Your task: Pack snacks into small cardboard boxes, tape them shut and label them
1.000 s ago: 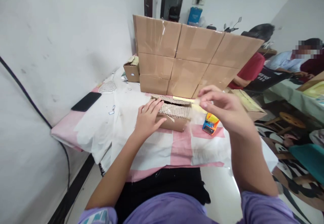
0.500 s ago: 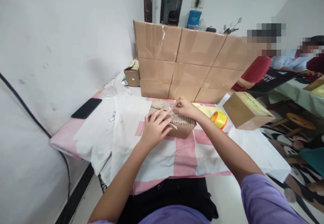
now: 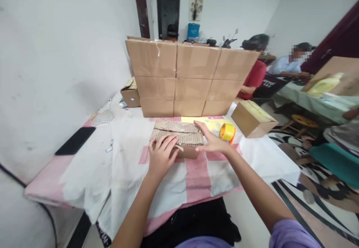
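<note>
Left hand [image 3: 162, 156] laid over the front left of a small cardboard box [image 3: 185, 138], palm down, fingers a little apart on its ribbed top and thumb toward the front face; it rests on the box more than it grips it. Across from it, the right hand [image 3: 214, 141] is wide open at the box's right end, fingers reaching to the far corner, thumb low by the near edge. From where I stand I can't tell how firmly it touches. Between the hands the two top flaps nearly meet along a crooked seam, and a pale strip [image 3: 180, 148] pokes out near the left thumb.

That box sits near the middle of the desk [image 3: 269, 162], on a white and pink cloth [image 3: 198, 180]. Just right of the right hand is a yellow and orange tape dispenser [image 3: 227, 132], with a yellow sheet [image 3: 214, 122] behind the hand. A taller carton [image 3: 248, 122] stands farther right. Behind everything rises a broad wall of cardboard [image 3: 193, 77], three panels across and three down; a little box [image 3: 131, 96] is by its left end. Over on the left lies a flat black phone [image 3: 75, 140]. Someone in a red shirt [image 3: 258, 74] is beyond the cardboard.
</note>
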`<state>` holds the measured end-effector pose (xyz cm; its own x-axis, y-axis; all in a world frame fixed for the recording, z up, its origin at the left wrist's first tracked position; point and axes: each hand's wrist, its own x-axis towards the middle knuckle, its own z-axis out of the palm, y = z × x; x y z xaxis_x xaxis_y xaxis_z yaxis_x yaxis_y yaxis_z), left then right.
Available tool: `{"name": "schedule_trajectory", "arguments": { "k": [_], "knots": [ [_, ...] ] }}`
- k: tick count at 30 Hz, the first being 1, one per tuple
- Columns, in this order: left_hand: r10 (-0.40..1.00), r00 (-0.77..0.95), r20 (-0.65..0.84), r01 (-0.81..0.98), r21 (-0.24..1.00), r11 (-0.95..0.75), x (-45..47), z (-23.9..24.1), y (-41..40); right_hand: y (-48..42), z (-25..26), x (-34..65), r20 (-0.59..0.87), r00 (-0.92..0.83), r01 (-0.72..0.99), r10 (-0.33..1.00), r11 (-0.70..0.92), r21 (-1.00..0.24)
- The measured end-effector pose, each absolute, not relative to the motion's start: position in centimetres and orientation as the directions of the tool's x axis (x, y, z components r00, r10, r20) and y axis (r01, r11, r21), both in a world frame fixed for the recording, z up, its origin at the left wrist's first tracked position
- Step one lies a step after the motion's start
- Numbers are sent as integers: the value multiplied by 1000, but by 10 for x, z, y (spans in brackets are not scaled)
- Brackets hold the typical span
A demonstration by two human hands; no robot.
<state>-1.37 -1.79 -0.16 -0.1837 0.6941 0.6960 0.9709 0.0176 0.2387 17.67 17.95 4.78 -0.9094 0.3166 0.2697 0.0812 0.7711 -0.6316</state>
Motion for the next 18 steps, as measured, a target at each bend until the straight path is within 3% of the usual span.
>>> {"name": "schedule_trajectory", "arguments": {
  "k": [6,12,15,18],
  "knots": [
    [616,-109,780,989,144,-8,-16,-17,-22,150,0,175,465,-759,90,456,780,-619],
    [475,-197,858,974,226,-5,-20,-50,-39,123,15,225,659,-522,46,542,790,-612],
    [541,-242,806,959,283,7,-20,-65,-43,100,36,291,722,-352,158,596,798,-582],
    [587,-274,762,947,319,28,-21,-79,-40,84,54,372,788,-173,412,591,770,-488]
  ]
}}
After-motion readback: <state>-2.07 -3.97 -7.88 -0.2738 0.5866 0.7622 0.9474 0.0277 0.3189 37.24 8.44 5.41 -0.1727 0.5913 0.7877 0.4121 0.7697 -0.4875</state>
